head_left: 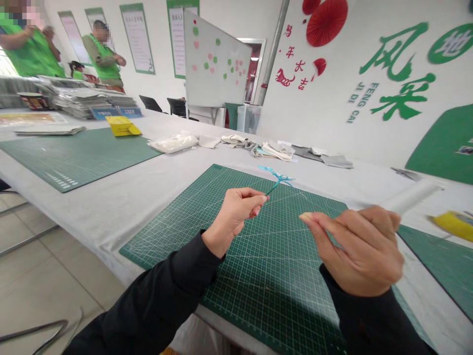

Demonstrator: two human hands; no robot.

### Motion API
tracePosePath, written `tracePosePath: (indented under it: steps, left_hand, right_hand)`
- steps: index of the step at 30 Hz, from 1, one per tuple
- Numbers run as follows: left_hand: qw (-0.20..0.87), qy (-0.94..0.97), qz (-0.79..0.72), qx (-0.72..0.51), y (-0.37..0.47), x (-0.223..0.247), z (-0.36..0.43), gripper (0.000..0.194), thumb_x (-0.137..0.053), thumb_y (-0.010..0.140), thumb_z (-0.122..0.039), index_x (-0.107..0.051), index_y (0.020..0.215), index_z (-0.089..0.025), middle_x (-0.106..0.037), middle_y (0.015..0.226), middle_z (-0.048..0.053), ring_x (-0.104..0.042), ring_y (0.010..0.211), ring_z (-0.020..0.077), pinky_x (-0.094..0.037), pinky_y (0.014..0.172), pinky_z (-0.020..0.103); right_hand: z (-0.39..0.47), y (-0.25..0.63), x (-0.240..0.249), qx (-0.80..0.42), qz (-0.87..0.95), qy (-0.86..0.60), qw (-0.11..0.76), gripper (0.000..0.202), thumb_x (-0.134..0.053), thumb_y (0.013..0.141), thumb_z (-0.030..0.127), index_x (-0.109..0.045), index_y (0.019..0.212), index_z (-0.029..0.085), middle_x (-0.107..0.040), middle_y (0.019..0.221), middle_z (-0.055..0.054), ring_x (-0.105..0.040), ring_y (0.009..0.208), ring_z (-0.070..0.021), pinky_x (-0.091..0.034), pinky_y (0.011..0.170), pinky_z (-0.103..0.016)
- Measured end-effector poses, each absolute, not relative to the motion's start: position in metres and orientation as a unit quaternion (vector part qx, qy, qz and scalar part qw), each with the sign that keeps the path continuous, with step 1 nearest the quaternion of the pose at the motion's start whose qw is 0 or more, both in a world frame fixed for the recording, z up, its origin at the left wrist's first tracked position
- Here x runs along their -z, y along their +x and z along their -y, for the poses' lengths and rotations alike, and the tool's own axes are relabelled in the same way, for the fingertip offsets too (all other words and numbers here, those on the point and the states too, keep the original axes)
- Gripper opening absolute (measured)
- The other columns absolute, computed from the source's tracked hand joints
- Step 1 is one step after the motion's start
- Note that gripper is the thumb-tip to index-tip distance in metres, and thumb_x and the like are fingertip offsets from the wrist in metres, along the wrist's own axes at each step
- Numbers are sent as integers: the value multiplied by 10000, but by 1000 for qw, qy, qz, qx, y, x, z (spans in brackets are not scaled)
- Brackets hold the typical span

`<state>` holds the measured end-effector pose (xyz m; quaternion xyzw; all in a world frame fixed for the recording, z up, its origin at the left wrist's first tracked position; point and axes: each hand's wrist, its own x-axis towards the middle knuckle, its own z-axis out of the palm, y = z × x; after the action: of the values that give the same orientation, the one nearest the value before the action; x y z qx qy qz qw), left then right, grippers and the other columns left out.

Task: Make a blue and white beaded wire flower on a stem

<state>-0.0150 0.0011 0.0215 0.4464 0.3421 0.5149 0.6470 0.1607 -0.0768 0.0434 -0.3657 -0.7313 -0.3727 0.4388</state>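
Note:
My left hand (242, 207) is closed in a pinch around the thin dark stem of a small light-blue sprig (279, 178). The sprig's branching, shiny blue tips point up and away above a green cutting mat (221, 227) with a white grid. To the right, my right hand (358, 246) is raised over the mat's right side, thumb and forefinger pressed together. Whatever those fingertips pinch, if anything, is too small to make out. A gap separates the two hands.
Left lies another green cutting mat (88, 153) with a yellow box (121, 126). Fabric pieces (273, 150) and a plastic-wrapped packet (173, 143) lie beyond the mat. On the right are a white roll (414, 195) and a yellow object (454, 226). People in green vests stand far left.

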Motion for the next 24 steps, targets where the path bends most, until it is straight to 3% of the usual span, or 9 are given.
tracePosePath:
  steps: [4, 10, 14, 19, 24]
  left_hand:
    - [581, 518, -393, -489, -13, -17, -2, 53, -650, 693, -140, -662, 660, -101, -453, 422, -52, -370, 398, 44, -257, 416, 196]
    - [431, 681, -416, -421, -15, -12, -1, 98, -600, 677, -123, -697, 662, -117, -618, 605, 21, -520, 545, 104, -389, 527, 244]
    - [348, 781, -380, -354, -17, -14, 2, 151, -568, 675, -86, -709, 638, -125, -640, 658, 32, -560, 622, 125, -409, 586, 258]
    - [364, 863, -267, -227, -21, -16, 7, 163, -572, 661, -41, -714, 643, -120, -621, 667, 16, -547, 603, 101, -399, 568, 234]
    - [491, 844, -133, -170, -25, -18, 6, 111, -632, 711, -87, -738, 730, -117, -628, 711, 9, -566, 618, 78, -434, 591, 203]
  right_hand:
    - [79, 160, -45, 392, 737, -359, 417, 190, -791, 680, 103, -681, 813, 182, -561, 492, 7, -393, 614, -154, -297, 610, -346]
    - [78, 160, -46, 400, 754, -337, 399, 196, -776, 697, 102, -674, 840, 189, -561, 499, 8, -390, 626, -163, -302, 619, -351]
    - [78, 160, -48, 386, 771, -329, 387, 144, -753, 728, 123, -687, 829, 203, -571, 521, 6, -396, 627, -164, -303, 636, -359]
    - [73, 173, -50, 261, 806, -380, 371, 41, -700, 801, 216, -713, 762, 218, -524, 545, 6, -393, 634, -152, -308, 650, -350]
    - [60, 187, -41, 158, 800, -409, 409, 61, -702, 802, 263, -728, 764, 223, -483, 541, 16, -398, 630, -139, -349, 604, -302]
